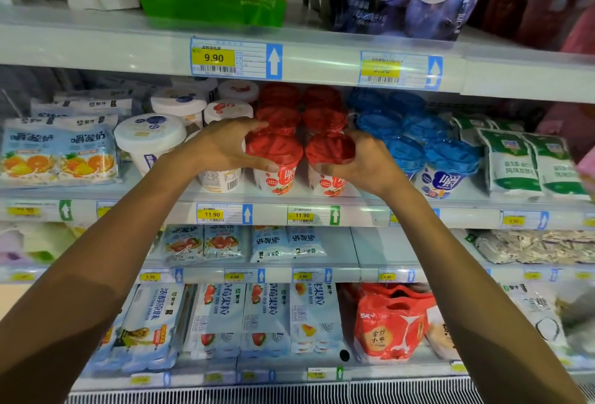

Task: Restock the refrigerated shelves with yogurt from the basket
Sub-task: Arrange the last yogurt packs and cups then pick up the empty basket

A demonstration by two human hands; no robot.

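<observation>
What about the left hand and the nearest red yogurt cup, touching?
Touching. Head view: the left hand grips the red yogurt cup, fingers over its lid, thumb at the rim.

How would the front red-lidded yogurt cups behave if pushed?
The red-lidded cups taper toward a narrow base, so they may tip rather than slide. Their glossy wrap looks slippery; left hand and right hand gripping the lids probably helps.

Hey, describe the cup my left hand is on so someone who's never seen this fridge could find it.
Look at the shelf edged with two yellow 11.90 price tags. In its front row, between white-lidded tubs and blue-lidded cups, stand two with red lids. It is the left red-lidded cup, gripped by the left hand.
</observation>
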